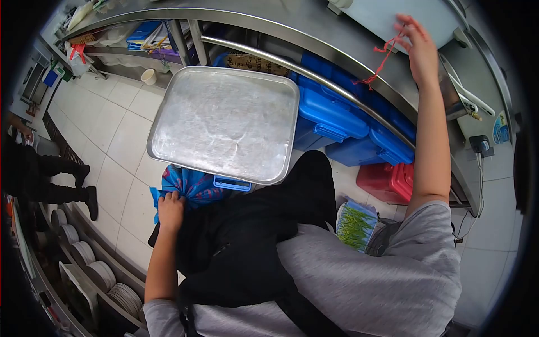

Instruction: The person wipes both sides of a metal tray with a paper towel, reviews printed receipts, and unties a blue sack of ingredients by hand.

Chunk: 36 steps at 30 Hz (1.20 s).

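Note:
My right hand [418, 48] is raised over the steel counter at the upper right. A tangled red string [384, 51] dangles from its fingers past the counter's edge. Low on the left, my left hand [170, 210] is closed on the gathered edge of a blue patterned plastic bag [191, 187]. The bag lies against my leg, partly hidden under a metal tray [224, 123]. That tray rests flat and bare in front of my knees, and a blue handle [232, 183] pokes out below its near rim; what supports it is mostly hidden.
Blue lidded bins [334, 115] and a red bin [387, 182] stand under the steel counter [292, 31]. A green-printed packet [357, 226] lies by my right side. Stacked plates [101, 275] fill a rack at lower left. Another person's legs [62, 174] are at far left.

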Motion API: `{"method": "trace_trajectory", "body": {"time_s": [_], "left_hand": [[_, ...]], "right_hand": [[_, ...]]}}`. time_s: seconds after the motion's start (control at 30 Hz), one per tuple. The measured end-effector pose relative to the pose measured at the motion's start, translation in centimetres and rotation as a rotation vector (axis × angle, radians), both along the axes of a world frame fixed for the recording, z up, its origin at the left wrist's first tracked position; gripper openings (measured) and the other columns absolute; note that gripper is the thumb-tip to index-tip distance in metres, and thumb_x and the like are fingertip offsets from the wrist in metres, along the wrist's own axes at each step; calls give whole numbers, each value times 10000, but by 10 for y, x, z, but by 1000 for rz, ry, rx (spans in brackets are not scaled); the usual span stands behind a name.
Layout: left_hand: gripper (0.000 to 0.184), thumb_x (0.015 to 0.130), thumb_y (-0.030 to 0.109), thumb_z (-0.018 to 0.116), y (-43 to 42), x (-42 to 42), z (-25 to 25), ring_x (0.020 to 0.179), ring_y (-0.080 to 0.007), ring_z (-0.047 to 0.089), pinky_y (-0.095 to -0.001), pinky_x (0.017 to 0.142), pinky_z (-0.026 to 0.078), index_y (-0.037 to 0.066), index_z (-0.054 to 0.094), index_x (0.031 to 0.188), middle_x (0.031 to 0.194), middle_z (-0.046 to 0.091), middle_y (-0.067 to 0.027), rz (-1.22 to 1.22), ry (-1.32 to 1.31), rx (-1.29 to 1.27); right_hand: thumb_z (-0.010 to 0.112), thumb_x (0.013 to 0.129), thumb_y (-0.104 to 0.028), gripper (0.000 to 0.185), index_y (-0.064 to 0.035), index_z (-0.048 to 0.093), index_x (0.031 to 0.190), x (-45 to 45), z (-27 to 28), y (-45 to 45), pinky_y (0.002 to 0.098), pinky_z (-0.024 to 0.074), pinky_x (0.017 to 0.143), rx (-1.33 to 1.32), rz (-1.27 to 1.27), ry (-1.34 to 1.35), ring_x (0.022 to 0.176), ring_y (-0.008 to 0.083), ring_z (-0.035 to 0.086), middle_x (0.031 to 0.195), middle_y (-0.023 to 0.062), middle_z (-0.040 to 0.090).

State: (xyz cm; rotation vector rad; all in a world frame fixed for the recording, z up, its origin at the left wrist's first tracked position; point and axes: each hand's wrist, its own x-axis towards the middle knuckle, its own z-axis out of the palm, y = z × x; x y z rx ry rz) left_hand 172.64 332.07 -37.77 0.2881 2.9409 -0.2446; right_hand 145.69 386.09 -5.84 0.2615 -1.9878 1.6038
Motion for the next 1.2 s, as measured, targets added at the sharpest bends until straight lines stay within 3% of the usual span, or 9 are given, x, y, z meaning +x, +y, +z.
{"method": "trace_trajectory", "body": {"time_s": [0.03,0.1,0.27,0.33,0.43,0.7,0.87,0.97,1.2], "left_hand": [[142,796,141,525,5,1,8,927,-223,543,-430,817,419,136,634,886,927,557,-57,0,-4,-3],[182,801,122,515,8,7,20,1013,-222,520,-481,897,388,124,622,948,1030,560,-58,-8,232,13],[453,748,297,688,-11,8,41,1110,-292,517,-523,930,381,94,549,1129,1162,569,-129,558,637,-39],[588,692,395,748,-39,18,21,941,-358,599,-476,817,464,60,529,1124,981,633,-173,817,-35,527],[327,810,260,630,-21,26,19,817,-407,602,-492,683,475,80,537,1066,853,628,-220,625,104,580],[80,829,149,564,7,11,58,696,-347,599,-446,576,458,97,504,840,717,595,-118,371,252,444],[157,809,187,630,2,8,59,627,-329,581,-415,541,443,105,532,899,678,578,-113,298,275,565],[212,811,218,654,3,5,81,573,-306,565,-393,520,428,108,530,942,625,548,-112,560,92,629],[346,757,180,692,-12,28,74,717,-305,605,-405,607,466,105,479,1018,747,594,-98,622,151,483]], "right_hand": [[473,932,-196,299,11,569,1126,-1,-14,11,264,467,777,-3,0,-4,898,194,609,928,94,648],[572,882,-263,329,-6,614,1083,-4,-37,42,302,462,807,885,-52,-290,934,215,611,997,98,657],[684,786,-382,446,-46,631,1075,16,-34,57,310,452,800,1046,-415,-148,920,228,596,1041,136,639],[694,786,-376,449,-40,601,1069,21,-33,58,333,450,806,1082,-519,-14,978,260,556,1077,145,581],[684,799,-367,426,-64,591,1082,31,-24,52,370,406,922,1198,-711,290,1082,300,508,1135,150,550],[684,803,-197,305,-71,599,1068,89,-59,-58,371,378,932,899,-535,616,1100,273,494,1114,102,564],[685,754,-126,527,-16,436,1205,134,-186,-141,396,378,955,636,175,-276,1083,341,469,1206,198,447],[694,782,-183,833,-12,168,1404,146,-280,-152,421,300,1050,624,127,-443,1257,405,337,1339,277,298],[506,872,-82,684,-154,132,1440,123,-309,-149,421,383,962,499,88,-656,1113,428,493,1185,301,475]]}}
